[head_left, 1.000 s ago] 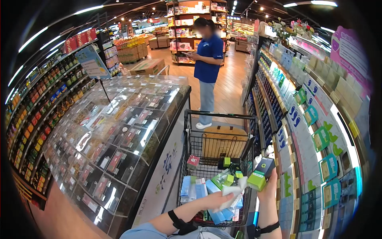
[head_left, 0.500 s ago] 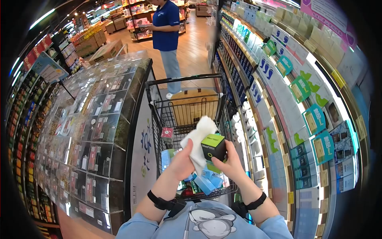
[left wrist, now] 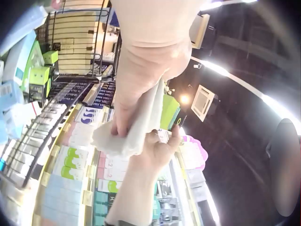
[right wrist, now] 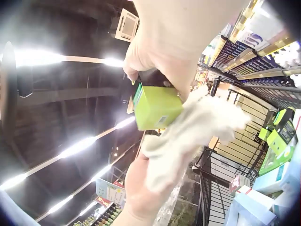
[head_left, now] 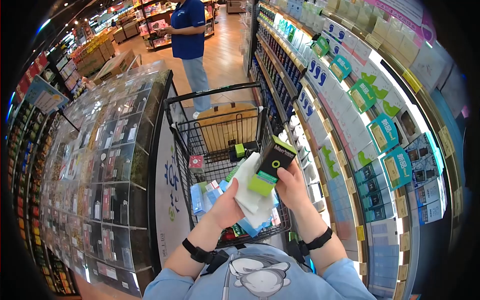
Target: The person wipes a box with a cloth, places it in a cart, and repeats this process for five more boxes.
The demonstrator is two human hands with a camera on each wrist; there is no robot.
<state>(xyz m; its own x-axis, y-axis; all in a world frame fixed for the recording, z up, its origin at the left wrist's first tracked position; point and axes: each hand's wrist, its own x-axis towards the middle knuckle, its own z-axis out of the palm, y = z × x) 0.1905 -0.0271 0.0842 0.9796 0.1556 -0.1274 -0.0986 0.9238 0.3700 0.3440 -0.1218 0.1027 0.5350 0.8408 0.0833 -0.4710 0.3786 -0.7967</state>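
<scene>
Over the shopping cart, my right hand [head_left: 294, 186] grips a black box with a lime-green end [head_left: 276, 159], thumb on its front face. The box is tilted, its green end lower. My left hand [head_left: 225, 207] holds a folded white cloth [head_left: 244, 181] against the box's left side. In the left wrist view, the cloth [left wrist: 149, 115] is pinched between thumb and fingers. The right wrist view shows the box's green end [right wrist: 159, 109] beside the cloth [right wrist: 181, 141]. Part of the left hand is hidden behind the cloth.
The black wire cart [head_left: 172, 117] holds blue-and-white boxes [head_left: 197, 199], a pink box [head_left: 196, 162] and a black-and-green box [head_left: 240, 150]. Lit product shelves [head_left: 340, 150] run along the right. Clear bulk bins [head_left: 120, 175] stand left. A person in a blue shirt [head_left: 188, 27] stands beyond the cart.
Both hands have come together over the cart, the box moving in from the right-hand side. Since half a second ago, the box has turned, tipping its green end down. The view has tilted downward.
</scene>
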